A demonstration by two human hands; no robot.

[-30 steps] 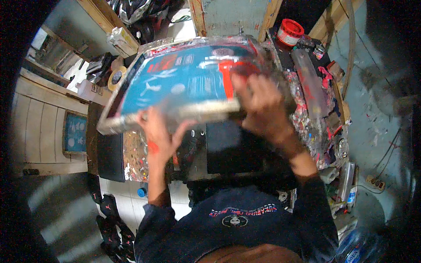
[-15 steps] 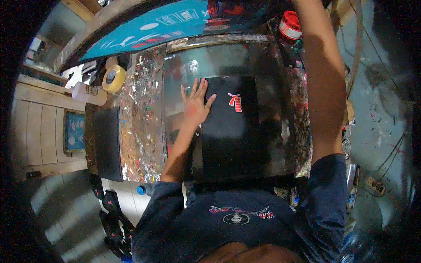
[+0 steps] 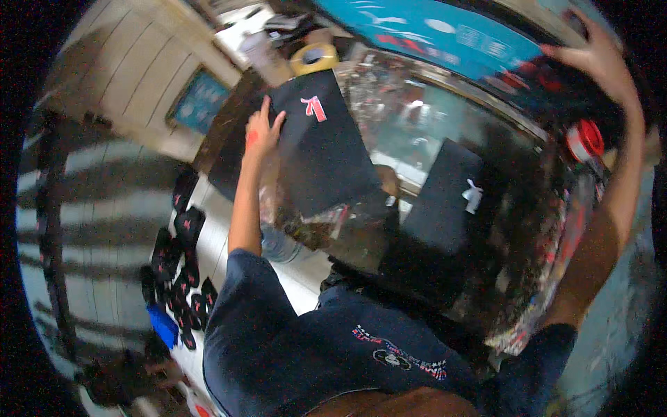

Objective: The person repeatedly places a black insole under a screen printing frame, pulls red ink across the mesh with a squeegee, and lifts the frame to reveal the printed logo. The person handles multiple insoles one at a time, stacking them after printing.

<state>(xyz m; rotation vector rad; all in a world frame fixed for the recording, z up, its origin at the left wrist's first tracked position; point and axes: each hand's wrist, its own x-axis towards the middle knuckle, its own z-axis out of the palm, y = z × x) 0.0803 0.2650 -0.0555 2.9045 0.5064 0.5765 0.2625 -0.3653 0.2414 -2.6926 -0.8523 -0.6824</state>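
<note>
My left hand [image 3: 258, 132] holds the left edge of a black sheet [image 3: 323, 153] bearing a small red-and-white print, lying over the bench's left side. My right hand [image 3: 590, 62] grips the raised screen frame [image 3: 451, 38], whose blue mesh carries white and red designs. Below the screen, a second black sheet [image 3: 438, 201] with a white print lies on the dark, glossy printing board [image 3: 410, 111]. Part of the bench under the first sheet is hidden.
Yellow tape roll [image 3: 313, 59], pale bottle [image 3: 264, 59] at back left; red tub [image 3: 583, 142] at right. A small blue screen [image 3: 198, 101] leans on a wooden door [image 3: 128, 59]. Several black printed pieces [image 3: 167, 257] and a blue object [image 3: 161, 323] lie low at left.
The red-printed sheet has moved left off the board with my left hand, leaving a white-printed sheet visible there. The screen is raised since a second ago. The view has swung leftward.
</note>
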